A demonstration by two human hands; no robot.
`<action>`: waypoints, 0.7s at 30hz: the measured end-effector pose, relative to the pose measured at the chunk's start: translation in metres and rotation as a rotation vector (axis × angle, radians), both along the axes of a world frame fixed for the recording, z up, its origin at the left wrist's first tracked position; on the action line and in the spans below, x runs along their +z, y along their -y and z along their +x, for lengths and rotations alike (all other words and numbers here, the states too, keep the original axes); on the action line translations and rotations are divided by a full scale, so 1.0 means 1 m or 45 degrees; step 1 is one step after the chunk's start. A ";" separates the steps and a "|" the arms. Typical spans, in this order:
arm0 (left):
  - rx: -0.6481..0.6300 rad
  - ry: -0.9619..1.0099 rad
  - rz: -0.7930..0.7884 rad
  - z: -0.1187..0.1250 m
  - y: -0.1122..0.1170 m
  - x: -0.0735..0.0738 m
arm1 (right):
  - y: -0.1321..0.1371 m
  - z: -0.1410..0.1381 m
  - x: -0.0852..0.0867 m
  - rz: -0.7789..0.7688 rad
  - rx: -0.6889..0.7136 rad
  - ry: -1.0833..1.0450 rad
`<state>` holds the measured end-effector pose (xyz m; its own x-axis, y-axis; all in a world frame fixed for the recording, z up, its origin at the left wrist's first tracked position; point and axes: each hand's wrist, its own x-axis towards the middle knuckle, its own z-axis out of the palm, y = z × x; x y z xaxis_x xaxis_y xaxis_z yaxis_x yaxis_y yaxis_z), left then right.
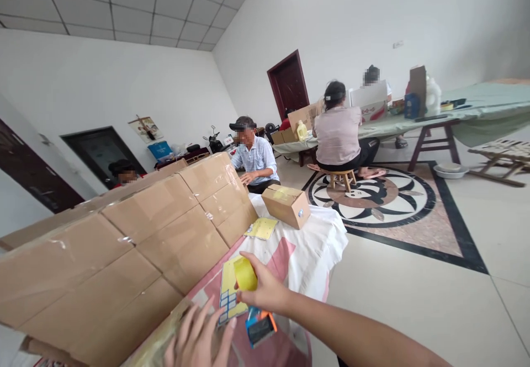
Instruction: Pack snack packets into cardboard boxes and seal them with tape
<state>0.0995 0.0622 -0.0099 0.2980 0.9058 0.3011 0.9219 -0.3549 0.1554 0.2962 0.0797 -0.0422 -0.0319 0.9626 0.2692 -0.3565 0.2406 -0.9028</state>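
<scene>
My right hand (265, 288) comes in from the lower right, its fingers wrapped round a tape dispenser. The dispenser's yellow tape roll (245, 274) shows between thumb and fingers. Below the hand hangs its blue, orange and black head (260, 328). At the bottom edge my left hand (201, 336) has its fingers spread, over a cardboard box (159, 336) with shiny tape on it. The box is partly hidden by that hand and cut off by the frame. Just beyond both hands a yellow printed sheet (227, 284) with blue squares lies on the cloth.
A wall of stacked taped cartons (165, 234) fills the left. On the pink and white cloth (318, 245) stand a carton (286, 206) and another yellow sheet (261, 228). A co-worker (254, 160) sits beyond; others sit by a green-covered table (476, 102).
</scene>
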 end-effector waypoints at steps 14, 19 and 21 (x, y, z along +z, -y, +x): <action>-0.270 0.745 -0.426 0.029 -0.013 -0.032 | 0.022 -0.004 0.007 0.196 -0.295 0.264; -0.271 0.993 -0.704 0.041 -0.011 -0.043 | 0.019 0.001 0.007 0.316 -0.307 0.250; -0.279 1.057 -0.761 0.046 -0.010 -0.048 | 0.020 0.004 0.007 0.370 -0.326 0.300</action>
